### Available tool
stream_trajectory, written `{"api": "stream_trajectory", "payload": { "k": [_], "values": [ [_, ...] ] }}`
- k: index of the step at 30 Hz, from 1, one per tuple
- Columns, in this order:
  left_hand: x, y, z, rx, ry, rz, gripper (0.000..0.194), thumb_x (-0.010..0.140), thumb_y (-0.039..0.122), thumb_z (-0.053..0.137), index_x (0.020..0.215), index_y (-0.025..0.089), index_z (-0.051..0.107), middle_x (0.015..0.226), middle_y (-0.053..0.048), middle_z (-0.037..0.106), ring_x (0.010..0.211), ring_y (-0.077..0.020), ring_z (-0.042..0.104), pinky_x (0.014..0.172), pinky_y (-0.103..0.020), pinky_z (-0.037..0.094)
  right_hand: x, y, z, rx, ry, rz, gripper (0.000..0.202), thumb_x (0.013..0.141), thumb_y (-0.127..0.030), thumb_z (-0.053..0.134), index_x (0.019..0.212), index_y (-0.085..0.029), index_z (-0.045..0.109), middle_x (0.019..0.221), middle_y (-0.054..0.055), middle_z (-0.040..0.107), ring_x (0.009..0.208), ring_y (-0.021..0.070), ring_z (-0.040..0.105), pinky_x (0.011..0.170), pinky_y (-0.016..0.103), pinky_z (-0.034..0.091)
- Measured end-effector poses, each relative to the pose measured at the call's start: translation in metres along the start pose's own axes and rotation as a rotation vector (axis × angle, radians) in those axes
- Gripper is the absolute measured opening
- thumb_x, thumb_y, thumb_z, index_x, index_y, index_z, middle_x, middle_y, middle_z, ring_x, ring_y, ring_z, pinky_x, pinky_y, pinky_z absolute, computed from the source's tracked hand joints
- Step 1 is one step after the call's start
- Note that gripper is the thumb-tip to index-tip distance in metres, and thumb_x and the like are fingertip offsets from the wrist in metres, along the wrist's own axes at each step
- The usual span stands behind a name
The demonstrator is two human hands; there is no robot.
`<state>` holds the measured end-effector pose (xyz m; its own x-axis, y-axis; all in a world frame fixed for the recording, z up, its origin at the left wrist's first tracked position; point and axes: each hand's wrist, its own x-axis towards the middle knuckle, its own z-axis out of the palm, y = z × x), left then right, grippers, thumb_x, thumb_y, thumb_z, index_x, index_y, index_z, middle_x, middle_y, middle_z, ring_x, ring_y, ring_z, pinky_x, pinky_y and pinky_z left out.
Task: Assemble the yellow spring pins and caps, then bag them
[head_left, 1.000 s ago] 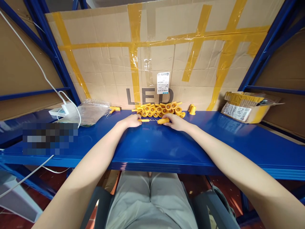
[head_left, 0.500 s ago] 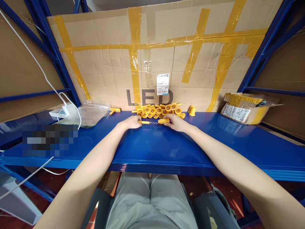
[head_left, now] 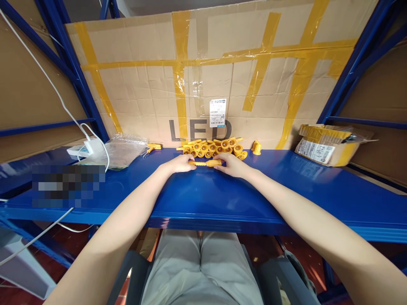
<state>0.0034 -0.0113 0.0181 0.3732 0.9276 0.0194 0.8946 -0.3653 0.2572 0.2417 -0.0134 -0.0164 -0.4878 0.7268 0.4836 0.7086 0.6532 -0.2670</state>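
Left hand (head_left: 182, 163): fingers grip a ribbed yellow rod (head_left: 199, 164). Right hand (head_left: 233, 165): fingers grip a yellow sleeve (head_left: 213, 163) — in line with the rod, between both hands' fingers. Just beyond the fingers — a pile of yellow parts (head_left: 212, 148) on the blue shelf (head_left: 210, 195).

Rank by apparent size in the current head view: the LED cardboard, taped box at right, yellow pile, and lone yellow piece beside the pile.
1. LED cardboard
2. Taped box
3. Yellow pile
4. Lone yellow piece
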Motion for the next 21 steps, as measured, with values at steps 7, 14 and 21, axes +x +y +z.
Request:
{"api": "stream_trajectory", "payload": {
  "k": [7,14,21],
  "values": [
    [0.000,-0.002,0.001,-0.245,-0.051,0.061,0.039,0.076,0.045,0.058,0.103,0.018,0.064,0.071,-0.002,0.064,0.062,-0.0157,0.060,0.047,-0.021,0.039,0.000,0.001,0.000,0.019,0.001,-0.010,0.027,0.080,-0.023,0.064,0.106,-0.016,0.065,0.106,0.010,0.067,0.093,0.0238,0.064,0.083,0.037,0.050],
    [0.007,-0.009,0.010,-0.407,0.012,0.100,0.030,0.066,0.033,0.070,0.089,0.015,0.068,0.062,-0.001,0.065,0.055,-0.0129,0.059,0.049,-0.021,0.041,-0.001,-0.002,-0.003,0.060,0.000,0.009,0.027,0.081,-0.026,0.063,0.107,-0.018,0.065,0.103,0.009,0.068,0.091,0.0234,0.063,0.081,0.037,0.050],
    [0.012,-0.011,0.014,-0.433,0.099,0.101,0.018,0.061,0.024,0.070,0.077,0.015,0.068,0.052,0.002,0.063,0.052,-0.0135,0.059,0.052,-0.022,0.043,-0.003,-0.006,-0.004,0.129,-0.078,0.035,0.028,0.083,-0.027,0.059,0.109,-0.016,0.063,0.106,0.009,0.068,0.090,0.0226,0.063,0.080,0.036,0.049]
  ]
}}
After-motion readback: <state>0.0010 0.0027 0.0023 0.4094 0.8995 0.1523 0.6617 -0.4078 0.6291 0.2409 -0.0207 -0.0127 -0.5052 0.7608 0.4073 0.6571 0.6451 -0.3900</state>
